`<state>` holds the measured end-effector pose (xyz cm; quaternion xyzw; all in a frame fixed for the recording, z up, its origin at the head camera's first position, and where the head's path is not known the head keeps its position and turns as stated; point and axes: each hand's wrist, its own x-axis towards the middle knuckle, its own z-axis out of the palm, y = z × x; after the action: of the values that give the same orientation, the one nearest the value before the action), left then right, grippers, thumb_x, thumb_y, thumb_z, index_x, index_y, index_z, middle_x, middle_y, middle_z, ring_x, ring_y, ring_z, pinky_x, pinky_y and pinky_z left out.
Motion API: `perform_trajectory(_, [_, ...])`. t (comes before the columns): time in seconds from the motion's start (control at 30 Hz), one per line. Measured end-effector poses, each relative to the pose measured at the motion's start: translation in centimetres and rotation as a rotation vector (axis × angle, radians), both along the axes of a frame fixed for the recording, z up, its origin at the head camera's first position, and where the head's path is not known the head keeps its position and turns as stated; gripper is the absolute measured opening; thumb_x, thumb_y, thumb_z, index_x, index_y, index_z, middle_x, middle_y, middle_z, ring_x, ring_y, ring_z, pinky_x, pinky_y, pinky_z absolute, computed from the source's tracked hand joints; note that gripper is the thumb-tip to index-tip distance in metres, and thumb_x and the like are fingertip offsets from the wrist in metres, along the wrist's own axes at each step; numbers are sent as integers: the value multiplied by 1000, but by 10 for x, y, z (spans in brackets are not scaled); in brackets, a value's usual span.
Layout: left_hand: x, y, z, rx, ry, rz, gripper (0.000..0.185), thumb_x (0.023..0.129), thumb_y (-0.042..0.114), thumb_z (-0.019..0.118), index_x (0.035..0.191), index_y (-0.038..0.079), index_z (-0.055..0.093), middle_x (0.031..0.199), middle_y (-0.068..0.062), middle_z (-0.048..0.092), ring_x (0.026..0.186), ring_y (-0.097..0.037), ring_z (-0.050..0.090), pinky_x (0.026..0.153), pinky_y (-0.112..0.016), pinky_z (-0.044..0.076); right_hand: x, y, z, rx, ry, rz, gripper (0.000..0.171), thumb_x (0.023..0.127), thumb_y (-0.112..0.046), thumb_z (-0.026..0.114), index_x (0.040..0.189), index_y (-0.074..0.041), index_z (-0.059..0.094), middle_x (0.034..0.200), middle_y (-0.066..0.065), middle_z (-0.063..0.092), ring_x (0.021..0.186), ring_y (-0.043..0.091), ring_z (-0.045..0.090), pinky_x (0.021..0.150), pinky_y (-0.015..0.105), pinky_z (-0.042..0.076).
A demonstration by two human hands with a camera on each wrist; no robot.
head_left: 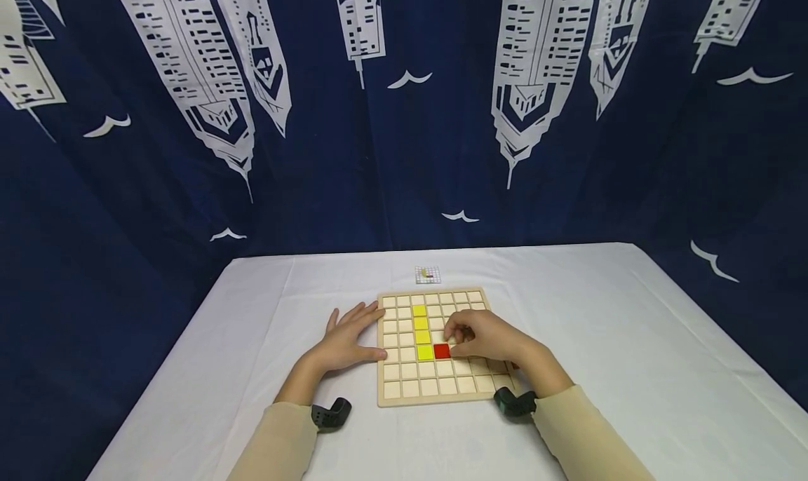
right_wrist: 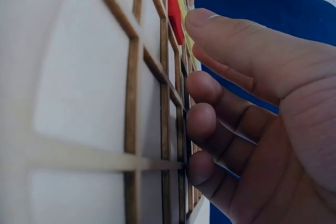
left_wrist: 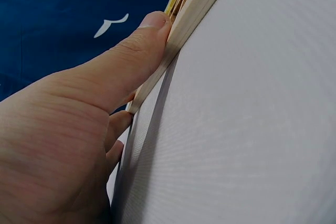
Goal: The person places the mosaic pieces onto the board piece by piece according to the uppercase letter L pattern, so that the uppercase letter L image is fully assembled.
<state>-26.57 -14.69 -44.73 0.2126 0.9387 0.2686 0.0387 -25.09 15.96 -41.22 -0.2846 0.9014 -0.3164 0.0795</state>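
Hands at a square wooden grid board (head_left: pixel 435 393) on a white-covered worktop (head_left: pixel 600 341).

Left hand (head_left: pixel 346 342) lies flat on the cloth with fingers (left_wrist: pixel 137 51) straight and spread, the thumb pressed against the board's left edge. Right hand (head_left: pixel 489 337) rests over the middle of the board, its fingers (right_wrist: pixel 207 121) loosely curled and gripping nothing that shows, fingertips just beside a red square tile (head_left: pixel 442 351) seated in a cell. Touching that tile's left side is the lowest of four yellow square tiles (head_left: pixel 421 330), which fill a column of cells. A small printed pattern card (head_left: pixel 427 275) lies on the worktop just beyond the board's far edge, before a navy curtain with white skyscrapers (head_left: pixel 252 151).
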Motion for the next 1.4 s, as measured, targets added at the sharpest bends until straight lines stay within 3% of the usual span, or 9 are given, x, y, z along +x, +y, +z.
perform_trajectory(0.57, [-1, -1, -2, 7, -6, 0, 88, 73, 54, 75, 147, 23, 39, 160, 2, 26, 151, -27, 15, 117, -61, -9, 7, 43, 3, -6, 20, -64, 26, 77, -19, 79, 96, -14, 63, 82, 1, 57, 70, 10, 47, 60, 20, 41])
perform_trajectory(1.13, [0, 0, -2, 1, -22, 18, 88, 73, 54, 75, 147, 25, 39, 160, 4, 26, 151, -24, 14, 118, -60, -11, 6, 78, 10, 57, -150, -81, 34, 74, -20, 82, 97, -10, 59, 85, 5, 55, 74, 13, 48, 63, 21, 41])
perform_trajectory(1.4, [0, 0, -1, -2, -21, 17, 88, 72, 55, 75, 147, 26, 39, 160, 5, 26, 151, -24, 13, 118, -59, -11, 8, 90, 10, 96, -190, -19, 33, 71, -11, 81, 96, -10, 59, 81, 4, 53, 72, 11, 47, 62, 21, 38])
